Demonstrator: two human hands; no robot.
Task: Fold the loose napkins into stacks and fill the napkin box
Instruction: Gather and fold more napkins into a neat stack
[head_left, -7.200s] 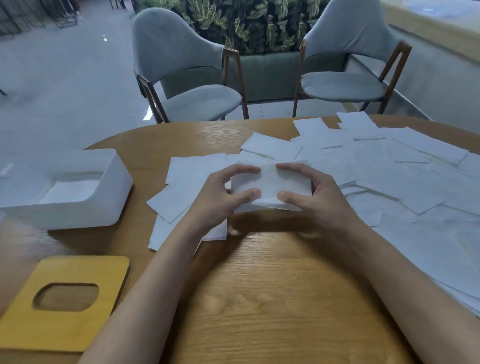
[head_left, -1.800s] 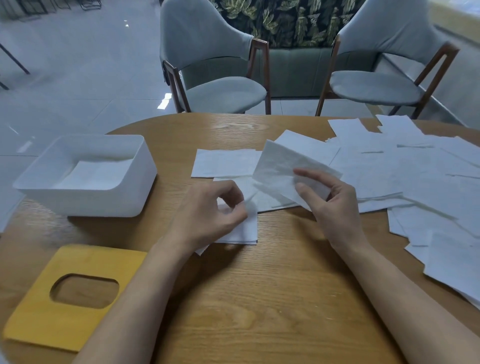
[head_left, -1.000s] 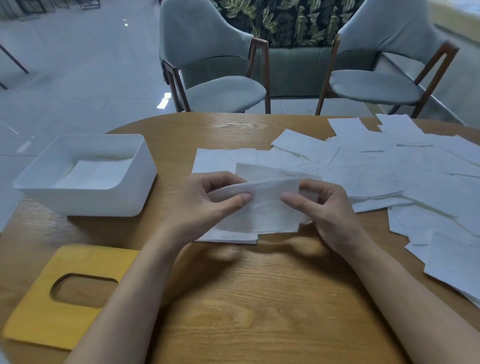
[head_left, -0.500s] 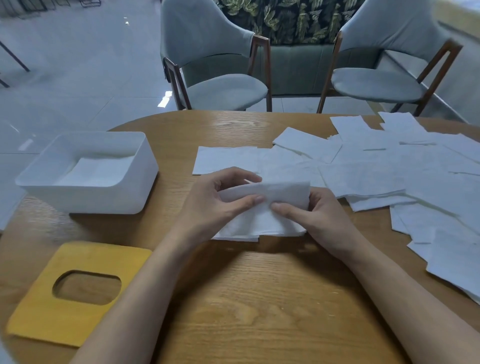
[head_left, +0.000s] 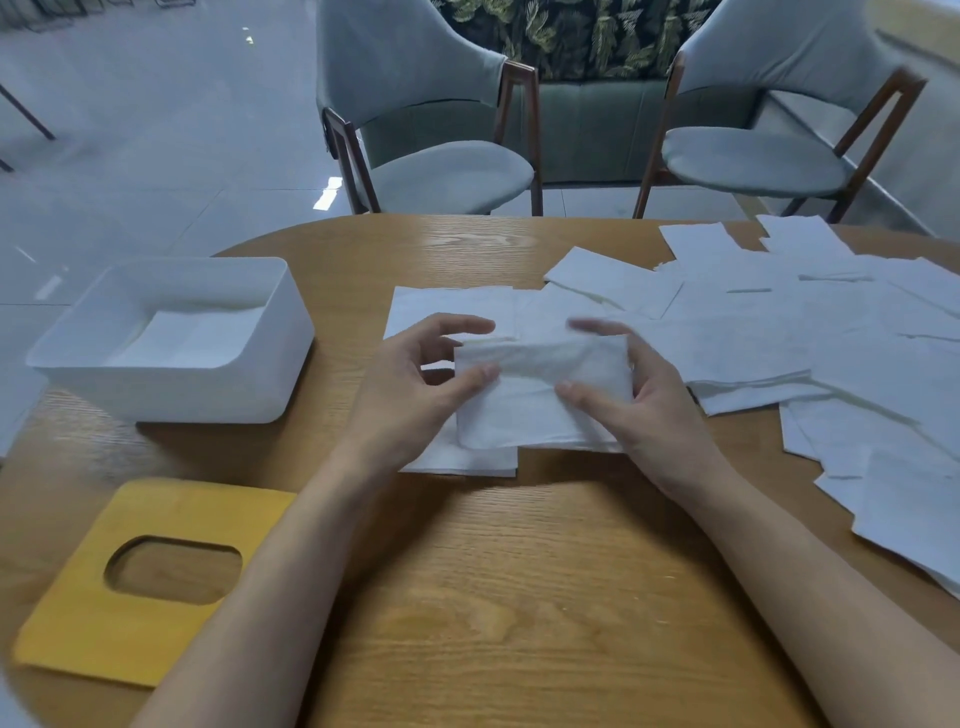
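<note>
Early yet: pinches a half-folded napkin (head_left: 540, 395) by both ends with left hand (head_left: 415, 384) and right hand (head_left: 639, 405), mid-surface (head_left: 519, 597). Shows only a thin layer inside napkin box (head_left: 249, 384) at nine o'clock; leaves many loose napkins (head_left: 831, 338) unfolded toward three o'clock.
</note>
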